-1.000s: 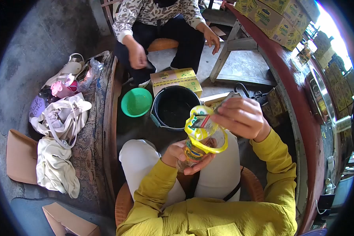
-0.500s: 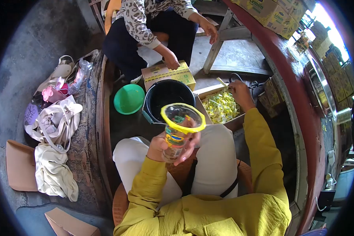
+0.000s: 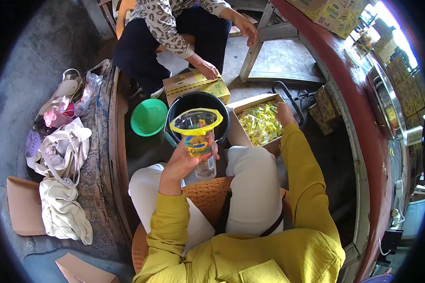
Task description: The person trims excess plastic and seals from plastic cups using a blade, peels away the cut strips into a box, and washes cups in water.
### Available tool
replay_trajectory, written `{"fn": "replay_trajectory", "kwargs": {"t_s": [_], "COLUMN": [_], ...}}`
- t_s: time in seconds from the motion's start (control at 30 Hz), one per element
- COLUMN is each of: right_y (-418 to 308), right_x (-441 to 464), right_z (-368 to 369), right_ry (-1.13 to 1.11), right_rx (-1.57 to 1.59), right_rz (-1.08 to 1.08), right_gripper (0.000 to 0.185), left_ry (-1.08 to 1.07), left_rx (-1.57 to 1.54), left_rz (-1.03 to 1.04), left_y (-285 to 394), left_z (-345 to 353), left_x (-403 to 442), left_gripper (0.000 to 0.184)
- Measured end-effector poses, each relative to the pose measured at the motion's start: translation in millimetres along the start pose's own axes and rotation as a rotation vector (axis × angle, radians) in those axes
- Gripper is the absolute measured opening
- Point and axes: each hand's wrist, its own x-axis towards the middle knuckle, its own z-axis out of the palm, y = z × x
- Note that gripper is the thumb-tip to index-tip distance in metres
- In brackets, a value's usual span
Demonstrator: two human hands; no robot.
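Note:
A clear plastic jar [image 3: 207, 166] with a yellow rim and a lemon-printed label is in my left hand [image 3: 177, 162], fingers wrapped round its side. The jar is upright above my lap, its mouth partly in front of a black bucket [image 3: 220, 134]. My right hand [image 3: 284, 114] is at the right side of an open cardboard box [image 3: 241, 133] full of small yellow-wrapped sweets [image 3: 259, 123]. Its fingertips are hidden at the sweets, so I cannot see whether they grip any.
A green basin [image 3: 148, 118] stands left of the bucket. Beyond it, another person's hand [image 3: 208, 70] touches a closed yellow carton [image 3: 193, 85]. Bags [image 3: 63, 151] lie on the left bench. A red-edged counter [image 3: 333, 61] with cartons runs along the right.
My left hand has moved the jar slightly left and turned its mouth more away from me. My right hand has come a little lower beside the sweets. The view has shifted slightly.

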Motion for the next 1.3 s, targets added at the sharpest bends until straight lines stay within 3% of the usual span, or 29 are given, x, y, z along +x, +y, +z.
{"fn": "replay_trajectory", "kwargs": {"t_s": [0.03,0.13,0.17,0.23,0.3,0.37,0.47,0.53,0.57,0.7,0.93,1.3], "right_y": [0.6,-14.5,-18.8,-78.9,-122.7,-173.4,-226.7,-244.9,-256.2,-268.0,-287.8,-297.1], "right_x": [0.4,17.0,29.0,22.2,21.9,2.5,-40.9,-67.1,-79.8,-104.7,-91.3,-124.3], "right_z": [0.5,-6.3,3.1,-54.7,-94.0,-149.1,-192.3,-193.8,-193.9,-186.7,-219.9,-205.9], "right_ry": [0.065,-0.017,0.071,0.047,0.017,0.078,0.237,0.325,0.338,0.317,0.396,0.306], "right_rx": [0.107,0.259,0.321,0.692,1.147,1.401,1.496,1.430,1.566,1.545,1.704,1.504], "right_rz": [-0.005,-0.038,-0.027,0.007,-0.100,-0.171,-0.163,-0.198,-0.220,-0.313,-0.334,-0.431], "right_gripper": [0.012,0.016,0.030,0.028,0.023,0.023,0.021,0.017,0.017,0.019,0.018,0.020], "left_ry": [0.058,0.110,0.122,0.220,0.307,0.360,0.427,0.420,0.417,0.343,0.457,0.449], "left_rx": [0.061,0.184,0.227,0.348,0.506,0.697,0.818,0.858,0.878,0.813,0.966,0.803], "left_rz": [0.019,0.176,0.239,0.365,0.465,0.517,0.481,0.571,0.614,0.730,0.725,0.799], "left_y": [1.1,5.3,6.2,5.7,9.0,11.4,17.3,21.0,22.4,25.0,31.9,46.0], "left_z": [1.3,0.6,0.8,1.1,1.6,-4.5,-9.4,-7.4,-7.3,-8.3,0.4,9.9], "left_x": [0.1,1.0,0.5,-1.1,-2.0,-4.2,-7.2,-6.5,-6.3,-5.9,-10.1,-22.0], "left_gripper": [0.078,0.071,0.068,0.070,0.071,0.073,0.071,0.068,0.066,0.068,0.079,0.066]}}
